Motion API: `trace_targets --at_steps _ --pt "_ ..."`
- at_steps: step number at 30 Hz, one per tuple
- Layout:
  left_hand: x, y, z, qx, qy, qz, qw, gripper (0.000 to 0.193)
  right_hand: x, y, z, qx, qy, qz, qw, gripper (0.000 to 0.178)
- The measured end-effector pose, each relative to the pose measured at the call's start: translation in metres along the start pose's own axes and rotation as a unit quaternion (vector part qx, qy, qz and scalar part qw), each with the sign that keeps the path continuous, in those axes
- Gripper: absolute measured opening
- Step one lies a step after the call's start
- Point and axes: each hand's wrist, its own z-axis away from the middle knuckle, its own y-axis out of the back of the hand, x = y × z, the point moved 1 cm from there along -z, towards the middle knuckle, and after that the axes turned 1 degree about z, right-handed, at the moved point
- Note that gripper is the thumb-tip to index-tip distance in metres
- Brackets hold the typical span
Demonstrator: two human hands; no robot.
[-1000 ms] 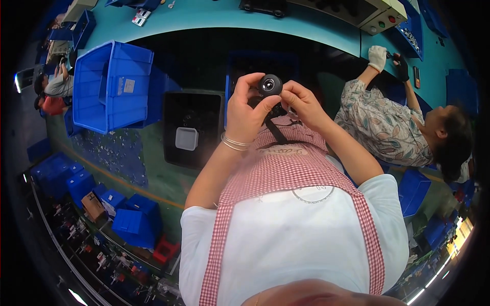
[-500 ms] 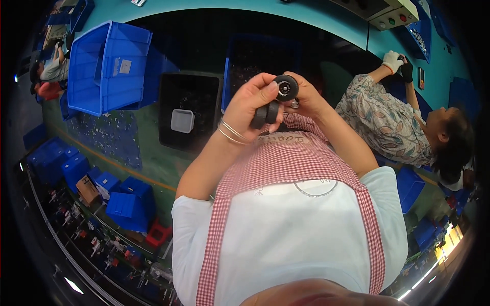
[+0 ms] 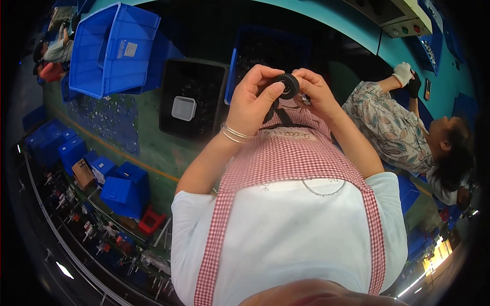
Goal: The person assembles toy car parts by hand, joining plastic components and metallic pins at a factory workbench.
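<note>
Both of my hands are raised in front of my apron, fingers meeting around a small black wheel [image 3: 289, 86] with a treaded rim. My left hand [image 3: 256, 95] pinches it between thumb and fingers from the left. From the other side, the fingertips of my right hand [image 3: 317, 93] press against the wheel. Something small and shiny [image 3: 305, 99] shows at my right fingers; I cannot tell whether it is a ring or a metal part. Below my left palm another black piece [image 3: 270, 111] is partly visible, mostly hidden by the hand.
A black tray [image 3: 171, 127] with a white dish [image 3: 184, 108] and scattered small parts lies left of my hands. Large blue bins [image 3: 97, 84] stand beyond it. Ahead are a blue crate [image 3: 234, 61] and a teal bench [image 3: 352, 28]. A co-worker [image 3: 390, 127] sits at the right.
The wheel has turned, so its hub faces the view less. My right fingers have come up onto its side. The second black piece is now more hidden under my left hand.
</note>
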Motion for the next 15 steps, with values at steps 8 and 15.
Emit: trace_targets --at_steps 8,15 --pt "-0.025 0.013 -0.015 0.038 0.063 0.158 0.985 0.024 -0.021 -0.02 0.008 0.104 -0.002 0.109 0.989 0.016" --pt "-0.043 0.015 -0.019 0.136 -0.122 -0.217 0.959 0.028 -0.048 -0.049 0.013 0.07 0.126 0.506 0.851 0.018"
